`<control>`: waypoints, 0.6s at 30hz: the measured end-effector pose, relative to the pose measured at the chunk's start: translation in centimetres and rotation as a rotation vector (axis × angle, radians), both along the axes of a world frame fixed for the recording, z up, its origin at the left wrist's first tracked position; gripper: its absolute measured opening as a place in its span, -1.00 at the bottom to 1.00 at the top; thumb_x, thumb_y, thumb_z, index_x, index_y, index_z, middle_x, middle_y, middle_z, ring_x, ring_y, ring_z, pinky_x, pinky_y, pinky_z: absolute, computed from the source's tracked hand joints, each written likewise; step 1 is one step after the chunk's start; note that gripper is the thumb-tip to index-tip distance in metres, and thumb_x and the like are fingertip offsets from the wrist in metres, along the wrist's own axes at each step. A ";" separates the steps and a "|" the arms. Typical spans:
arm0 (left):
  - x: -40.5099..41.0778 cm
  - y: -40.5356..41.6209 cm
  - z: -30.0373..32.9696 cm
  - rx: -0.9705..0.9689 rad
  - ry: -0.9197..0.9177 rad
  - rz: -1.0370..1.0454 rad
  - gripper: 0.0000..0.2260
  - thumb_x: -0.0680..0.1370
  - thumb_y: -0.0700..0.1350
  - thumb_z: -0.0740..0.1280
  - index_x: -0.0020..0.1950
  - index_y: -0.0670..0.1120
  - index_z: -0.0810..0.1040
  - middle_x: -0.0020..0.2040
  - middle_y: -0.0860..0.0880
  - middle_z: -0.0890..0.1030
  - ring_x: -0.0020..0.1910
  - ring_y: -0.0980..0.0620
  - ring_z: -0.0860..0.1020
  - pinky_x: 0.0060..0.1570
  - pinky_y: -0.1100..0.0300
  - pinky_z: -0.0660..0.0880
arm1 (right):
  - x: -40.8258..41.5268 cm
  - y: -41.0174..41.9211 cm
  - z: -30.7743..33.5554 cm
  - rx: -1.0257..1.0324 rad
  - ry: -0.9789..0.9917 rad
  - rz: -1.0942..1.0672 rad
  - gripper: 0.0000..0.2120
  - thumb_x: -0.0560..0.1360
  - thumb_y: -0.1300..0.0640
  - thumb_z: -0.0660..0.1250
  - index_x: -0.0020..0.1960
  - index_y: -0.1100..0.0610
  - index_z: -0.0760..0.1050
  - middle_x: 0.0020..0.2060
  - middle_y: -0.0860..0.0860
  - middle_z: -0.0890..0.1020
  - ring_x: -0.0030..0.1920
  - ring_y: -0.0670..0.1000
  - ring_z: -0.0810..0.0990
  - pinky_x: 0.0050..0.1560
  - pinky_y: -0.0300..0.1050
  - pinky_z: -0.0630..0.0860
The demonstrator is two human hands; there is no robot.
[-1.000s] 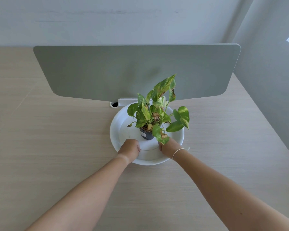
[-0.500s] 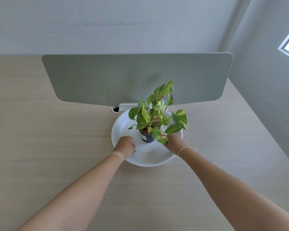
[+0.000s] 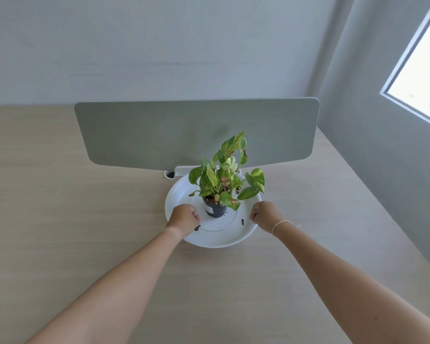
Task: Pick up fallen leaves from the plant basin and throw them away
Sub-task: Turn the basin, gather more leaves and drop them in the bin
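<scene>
A small potted plant (image 3: 219,184) with green and yellow leaves stands in a black pot (image 3: 215,209) in the middle of a round white basin (image 3: 224,240). Two small dark leaf scraps lie in the basin, one (image 3: 197,228) just under my left hand and another (image 3: 242,221) near my right hand. My left hand (image 3: 184,217) hovers over the basin's left side with its fingers curled shut. My right hand (image 3: 265,217) is a closed fist at the basin's right rim. Whether either fist holds anything is hidden.
The basin sits on a light wooden desk (image 3: 85,232). A grey divider panel (image 3: 184,135) stands right behind the plant, with a white clamp (image 3: 181,170) at its foot. A wall and a window (image 3: 422,70) are to the right.
My right hand has drawn away from the plant's low leaf to the basin's right rim. My left hand shifted slightly left. The two dark scraps are now uncovered.
</scene>
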State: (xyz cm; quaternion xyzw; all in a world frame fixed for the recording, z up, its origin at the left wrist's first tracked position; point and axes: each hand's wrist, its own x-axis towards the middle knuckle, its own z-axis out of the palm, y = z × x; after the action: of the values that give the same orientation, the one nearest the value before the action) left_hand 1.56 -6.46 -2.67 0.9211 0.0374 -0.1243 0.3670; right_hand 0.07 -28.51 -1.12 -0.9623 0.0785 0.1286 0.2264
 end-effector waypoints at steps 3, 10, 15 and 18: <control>-1.2 -1.2 0.5 -0.003 -0.002 -0.053 -0.66 0.49 -0.35 0.23 -0.43 -0.02 0.44 -0.14 -0.08 0.55 -0.10 -0.01 0.49 -0.11 0.24 0.40 | -1.6 -0.6 0.5 0.036 -0.022 -0.039 -0.73 0.46 0.37 0.15 -0.20 0.20 0.60 0.03 0.19 0.64 -0.11 0.09 0.50 -0.10 -0.12 0.45; -3.8 -5.1 1.1 0.005 0.034 -0.207 -0.76 0.48 -0.32 0.22 -0.33 -0.09 0.52 -0.11 -0.06 0.55 -0.08 0.00 0.51 -0.08 0.22 0.47 | -5.8 -2.9 0.8 0.099 -0.020 -0.182 -0.72 0.45 0.41 0.15 -0.03 0.30 0.62 0.06 0.19 0.64 -0.16 0.06 0.49 -0.18 -0.20 0.39; -5.8 -9.7 1.2 -0.008 0.057 -0.359 -0.82 0.46 -0.33 0.25 -0.20 -0.15 0.62 -0.17 -0.04 0.57 -0.15 0.04 0.49 -0.33 0.28 0.40 | -9.9 -6.1 0.8 0.111 -0.017 -0.313 -0.70 0.45 0.44 0.13 -0.07 0.29 0.63 -0.14 0.16 0.59 -0.18 0.07 0.50 -0.18 -0.19 0.42; -7.8 -13.6 1.4 -0.015 0.084 -0.443 -0.74 0.47 -0.32 0.24 -0.36 -0.03 0.48 -0.30 0.03 0.54 -0.32 0.12 0.48 -0.44 0.31 0.36 | -13.5 -8.7 0.9 0.095 -0.032 -0.412 -0.70 0.45 0.45 0.13 -0.10 0.25 0.62 -0.19 0.10 0.52 -0.19 0.07 0.49 -0.19 -0.20 0.40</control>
State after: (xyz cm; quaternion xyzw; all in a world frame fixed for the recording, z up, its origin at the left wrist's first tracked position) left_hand -6.20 -20.03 -1.29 0.8981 -0.1516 -0.2403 0.3357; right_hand -13.43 -37.23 -0.21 -0.9160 0.2639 0.0679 0.2944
